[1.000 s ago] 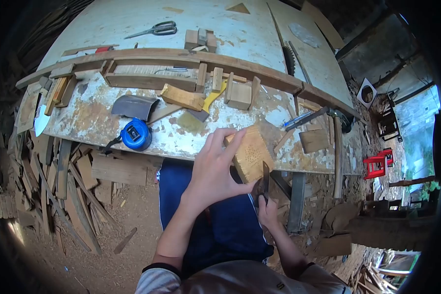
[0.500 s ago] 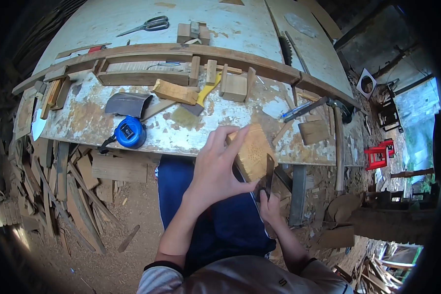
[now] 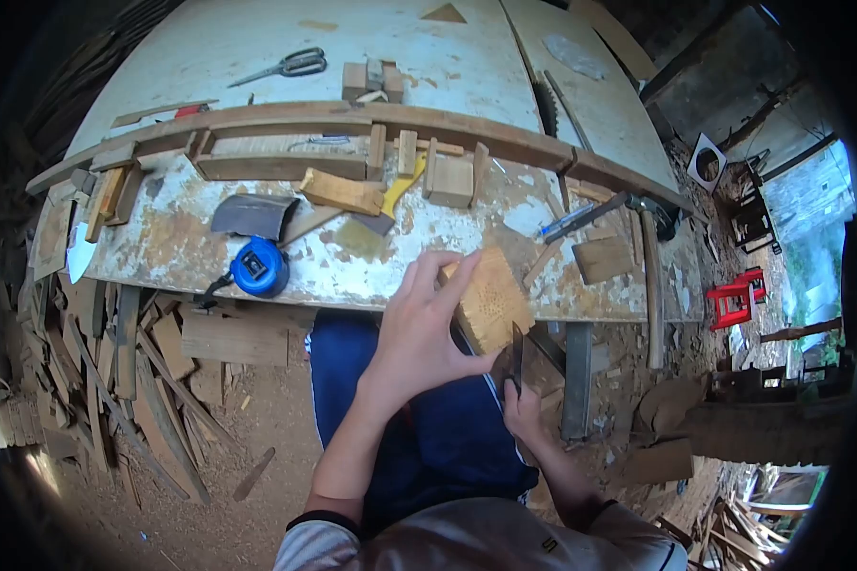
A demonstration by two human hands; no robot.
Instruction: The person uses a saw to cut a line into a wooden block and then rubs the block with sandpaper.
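Bright, even daylight, soft shadows, sharp centre; heavy fisheye bending and dark vignette at the edges.

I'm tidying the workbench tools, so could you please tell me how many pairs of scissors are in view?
1. A single pair of grey metal scissors lies on the far side of the pale painted tabletop, beyond the long wooden rail. Others may be hidden under scrap wood.

A single head-worn camera looks steeply down, close over the workbench edge and lap.
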